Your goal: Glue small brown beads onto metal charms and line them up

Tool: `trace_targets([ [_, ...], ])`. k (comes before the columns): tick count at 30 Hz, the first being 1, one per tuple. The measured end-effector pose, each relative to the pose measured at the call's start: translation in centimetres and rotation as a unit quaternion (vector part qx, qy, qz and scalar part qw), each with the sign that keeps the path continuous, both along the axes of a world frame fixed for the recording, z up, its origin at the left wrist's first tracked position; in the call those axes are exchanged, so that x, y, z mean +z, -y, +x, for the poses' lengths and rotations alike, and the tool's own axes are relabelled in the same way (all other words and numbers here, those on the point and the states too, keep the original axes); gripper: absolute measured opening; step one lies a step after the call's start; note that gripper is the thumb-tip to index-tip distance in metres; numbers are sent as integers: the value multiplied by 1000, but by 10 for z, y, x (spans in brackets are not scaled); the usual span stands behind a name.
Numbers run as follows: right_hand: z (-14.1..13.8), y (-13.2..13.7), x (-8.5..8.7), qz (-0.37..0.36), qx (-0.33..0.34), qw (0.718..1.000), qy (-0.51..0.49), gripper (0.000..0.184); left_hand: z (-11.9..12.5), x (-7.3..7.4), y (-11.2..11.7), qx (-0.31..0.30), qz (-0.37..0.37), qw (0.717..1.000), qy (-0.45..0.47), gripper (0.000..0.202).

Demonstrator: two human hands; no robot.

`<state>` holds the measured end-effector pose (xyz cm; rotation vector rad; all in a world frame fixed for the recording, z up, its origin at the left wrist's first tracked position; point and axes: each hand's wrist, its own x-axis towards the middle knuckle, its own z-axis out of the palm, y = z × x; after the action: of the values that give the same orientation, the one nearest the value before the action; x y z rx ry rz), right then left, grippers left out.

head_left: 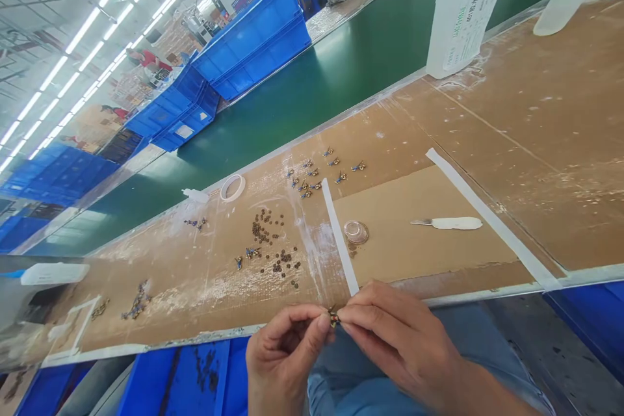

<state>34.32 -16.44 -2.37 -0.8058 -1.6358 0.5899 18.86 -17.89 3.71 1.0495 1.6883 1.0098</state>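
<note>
My left hand and my right hand meet at the near edge of the cardboard-covered bench. Both pinch one tiny gold and dark part between thumb and fingertips. On the bench beyond them lie several small brown beads in a loose scatter. Farther back sits a group of small blue and gold pieces. More of these pieces lie at the left end. A small clear dish rests right of a white tape strip.
A white-handled tool lies on the bench right of the dish. A roll of tape sits near the green conveyor belt. White plastic bottles stand at the far right. Blue crates line the belt's far side, with blue bins below the bench.
</note>
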Motion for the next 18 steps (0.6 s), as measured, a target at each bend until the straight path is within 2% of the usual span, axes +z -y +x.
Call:
trace_targets([
  [5, -3, -3, 3, 24, -17, 999, 20, 13, -14, -2, -4, -29, -3, 1000, 6, 17],
  [8, 8, -2, 8, 44, -55, 997, 39, 17, -27, -5, -23, -55, 12, 998, -22, 17],
  [10, 22, -3, 6, 46, -103, 992, 61, 21, -34, -9, -48, -63, 33, 996, -47, 16],
  [13, 47, -10, -6, 46, -204, 973, 95, 22, -32, -16, -102, -97, 66, 989, -84, 15],
  [15, 60, -18, -16, 42, -251, 961, 106, 19, -23, -20, -142, -150, 81, 976, -133, 13],
  [18, 71, -27, -29, 24, -277, 954, 115, 15, -3, -23, -196, -190, 92, 965, -157, 9],
])
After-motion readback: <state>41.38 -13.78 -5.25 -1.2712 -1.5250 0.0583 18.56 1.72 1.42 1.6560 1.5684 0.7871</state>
